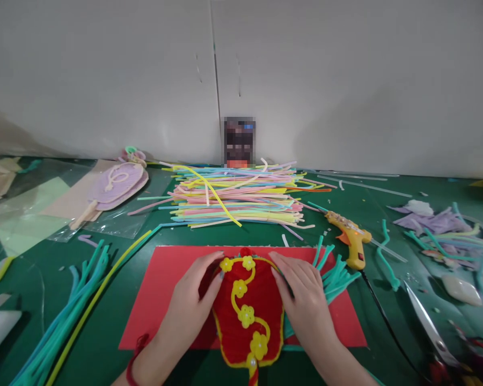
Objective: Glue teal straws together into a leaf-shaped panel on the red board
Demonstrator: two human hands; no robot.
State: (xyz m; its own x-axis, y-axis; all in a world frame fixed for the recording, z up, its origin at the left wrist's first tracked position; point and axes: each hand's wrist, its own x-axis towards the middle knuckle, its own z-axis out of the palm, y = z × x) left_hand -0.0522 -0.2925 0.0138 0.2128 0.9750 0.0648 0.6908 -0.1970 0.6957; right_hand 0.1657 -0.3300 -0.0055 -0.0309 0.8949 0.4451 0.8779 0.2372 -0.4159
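Observation:
A red fan with yellow pipe-cleaner edging lies before me, its red-and-yellow handle toward me. A winding yellow stem with several yellow flowers runs down its face. My left hand is closed on the fan's upper left edge, thumb on the near side. My right hand is closed on its upper right edge; some fingertips are hidden behind the rim. Beneath the fan is a red sheet. Teal pipe cleaners stick out beside my right hand.
Many pastel pipe cleaners are piled at the back. A yellow glue gun and open-bladed scissors lie on the right. A lilac fan rests on plastic at left, with teal pipe cleaners nearer. A pixelated upright object stands against the wall.

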